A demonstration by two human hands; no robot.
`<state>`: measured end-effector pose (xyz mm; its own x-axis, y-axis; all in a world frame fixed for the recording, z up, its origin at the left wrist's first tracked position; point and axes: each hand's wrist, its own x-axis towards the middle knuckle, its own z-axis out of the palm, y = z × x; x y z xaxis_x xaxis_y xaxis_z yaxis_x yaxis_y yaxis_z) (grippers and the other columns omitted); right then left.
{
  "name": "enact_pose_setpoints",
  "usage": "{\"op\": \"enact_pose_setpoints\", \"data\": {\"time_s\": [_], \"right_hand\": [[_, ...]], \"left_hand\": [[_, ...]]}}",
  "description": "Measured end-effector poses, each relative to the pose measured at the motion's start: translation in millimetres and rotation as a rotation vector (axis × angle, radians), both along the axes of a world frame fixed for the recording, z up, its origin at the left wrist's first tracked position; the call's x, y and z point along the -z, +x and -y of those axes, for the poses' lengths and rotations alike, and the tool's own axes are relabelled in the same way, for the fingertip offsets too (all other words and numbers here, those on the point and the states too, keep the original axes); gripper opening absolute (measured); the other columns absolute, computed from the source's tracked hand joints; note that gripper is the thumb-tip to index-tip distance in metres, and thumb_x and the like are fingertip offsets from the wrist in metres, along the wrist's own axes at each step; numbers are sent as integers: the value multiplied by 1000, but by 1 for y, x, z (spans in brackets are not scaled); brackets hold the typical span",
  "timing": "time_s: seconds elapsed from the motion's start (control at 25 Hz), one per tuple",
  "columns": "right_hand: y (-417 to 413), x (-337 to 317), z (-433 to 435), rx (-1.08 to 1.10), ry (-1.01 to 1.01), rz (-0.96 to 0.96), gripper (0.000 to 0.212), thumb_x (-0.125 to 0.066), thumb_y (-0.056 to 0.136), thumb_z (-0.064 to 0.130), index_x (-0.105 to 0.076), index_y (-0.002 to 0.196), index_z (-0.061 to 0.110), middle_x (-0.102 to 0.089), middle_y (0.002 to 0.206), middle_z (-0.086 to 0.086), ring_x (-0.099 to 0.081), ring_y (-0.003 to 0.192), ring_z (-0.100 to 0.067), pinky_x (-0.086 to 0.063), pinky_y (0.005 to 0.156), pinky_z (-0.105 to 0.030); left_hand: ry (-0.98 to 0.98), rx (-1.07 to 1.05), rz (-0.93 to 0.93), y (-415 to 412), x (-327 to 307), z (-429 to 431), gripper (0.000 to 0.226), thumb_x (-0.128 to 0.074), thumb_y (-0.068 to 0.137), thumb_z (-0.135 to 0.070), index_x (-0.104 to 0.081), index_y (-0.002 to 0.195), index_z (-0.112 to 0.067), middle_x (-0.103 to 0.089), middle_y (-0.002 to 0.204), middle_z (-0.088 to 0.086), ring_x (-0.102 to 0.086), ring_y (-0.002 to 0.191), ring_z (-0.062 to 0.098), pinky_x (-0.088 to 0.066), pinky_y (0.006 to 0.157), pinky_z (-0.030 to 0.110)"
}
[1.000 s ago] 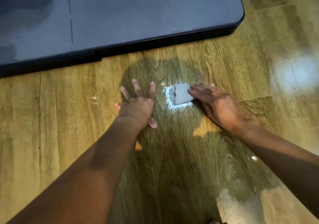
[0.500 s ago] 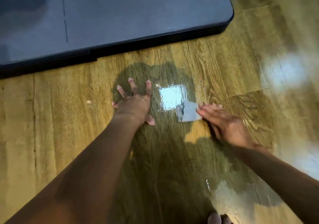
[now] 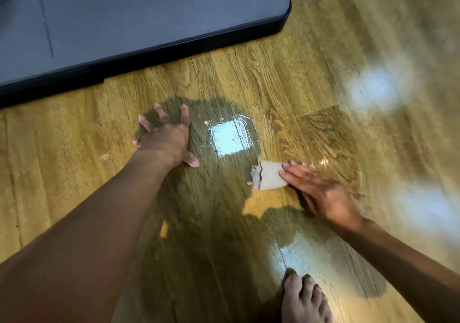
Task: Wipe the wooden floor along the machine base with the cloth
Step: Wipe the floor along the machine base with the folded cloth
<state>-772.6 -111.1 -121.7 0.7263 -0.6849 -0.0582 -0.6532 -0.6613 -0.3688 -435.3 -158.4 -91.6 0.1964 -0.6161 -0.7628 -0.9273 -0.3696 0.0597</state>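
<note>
Down on a wooden floor (image 3: 286, 73), shiny and yellow-brown, with wavy grain lines. At the top left, a big flat grey machine base (image 3: 139, 11) with a dark rim and 1 round corner, lying flat on the boards. Left hand (image 3: 165, 138) pressed flat on the floor, fingers spread wide open, nothing in it, not far from the dark rim but not touching it. Right hand (image 3: 321, 194) laid flat too, fingers straight and close together, their tips pressing down on 1 end of the small pale cloth (image 3: 266, 178). Not wrapped around the cloth, just pushing on top of it. Cloth a bit crumpled and bunched on its left side, flat on the boards, well apart from the machine base and lower down than the left hand. Between the 2 hands, a bright square of light (image 3: 230, 137) shining on a wet-looking patch of floor, just above the cloth. Dark shadow spread under both arms. More blurry white light spots on the right side. At the bottom, 1 bare foot (image 3: 303, 300) on the floor, toes pointing up toward the cloth.
</note>
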Motion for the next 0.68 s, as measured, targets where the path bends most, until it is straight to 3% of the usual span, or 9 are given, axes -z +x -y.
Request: {"op": "enact_pose_setpoints", "data": {"time_s": [0.12, 0.24, 0.28, 0.36, 0.4, 0.44, 0.52, 0.6, 0.68], "right_hand": [[-47, -10, -53, -78, 73, -3, 39, -40, 96, 11, -52, 133, 15, -48, 142, 1, -42, 133, -18, -30, 112, -33], [-32, -8, -25, -36, 77, 61, 53, -57, 83, -12, -54, 129, 15, -52, 137, -3, -48, 128, -23, -43, 103, -38], [-17, -7, -3, -16, 47, 51, 57, -53, 83, -16, -51, 130, 17, -51, 138, -4, -48, 127, -23, -49, 96, -35], [10, -3, 46, 89, -43, -15, 49, -33, 97, -3, -42, 137, 22, -44, 143, -1, -54, 121, -18, -53, 73, -20], [20, 0, 61, 212, 9, -59, 46, -32, 99, 4, -39, 139, 25, -41, 145, 2, -57, 117, -15, -53, 67, -20], [26, 5, 65, 275, -4, -51, 46, -38, 98, 5, -40, 139, 26, -41, 146, 3, -56, 118, -14, -56, 74, -27], [25, 13, 41, 282, 12, 23, 56, -53, 89, -4, -44, 137, 22, -44, 144, 0, -44, 130, -17, -45, 102, -41], [18, 12, 15, 150, 19, 8, 67, -65, 79, -11, -47, 135, 22, -48, 139, 0, -44, 128, -17, -41, 105, -41], [15, 4, 43, -58, 52, 34, 68, -67, 79, -10, -48, 133, 25, -50, 137, 1, -49, 125, -17, -42, 102, -36]], "left_hand": [[5, 38, 27, 0, -1, 0, 132, -82, 67, -39, 24, 146, -33, 32, 150, 19, 17, 137, 52, -19, 106, 69], [-17, 142, 69, -6, -3, 5, 133, -82, 67, -38, 23, 147, -21, 29, 151, 21, 14, 138, 50, -19, 109, 66], [-20, 156, 54, -9, -3, 7, 134, -83, 67, -32, 23, 147, -20, 30, 151, 19, 15, 138, 50, -18, 108, 67], [-12, 189, 17, -11, -2, 13, 136, -85, 66, -27, 25, 146, -26, 32, 150, 17, 14, 137, 52, -20, 106, 69], [0, 204, 3, -10, -2, 15, 137, -85, 66, -31, 28, 145, -29, 33, 150, 17, 13, 136, 54, -21, 106, 68], [14, 207, -12, -9, -1, 14, 139, -84, 64, -37, 29, 144, -31, 34, 149, 17, 14, 136, 54, -20, 107, 67], [29, 181, -43, -8, 0, 12, 142, -84, 60, -48, 31, 142, -33, 38, 147, 15, 20, 134, 54, -17, 107, 68], [30, 154, -38, -13, 3, 11, 145, -84, 58, -48, 33, 141, -31, 42, 145, 16, 23, 133, 54, -17, 104, 72], [36, 131, -21, -20, 6, 14, 148, -85, 57, -46, 37, 139, -28, 46, 141, 18, 24, 131, 56, -16, 101, 74]]}}
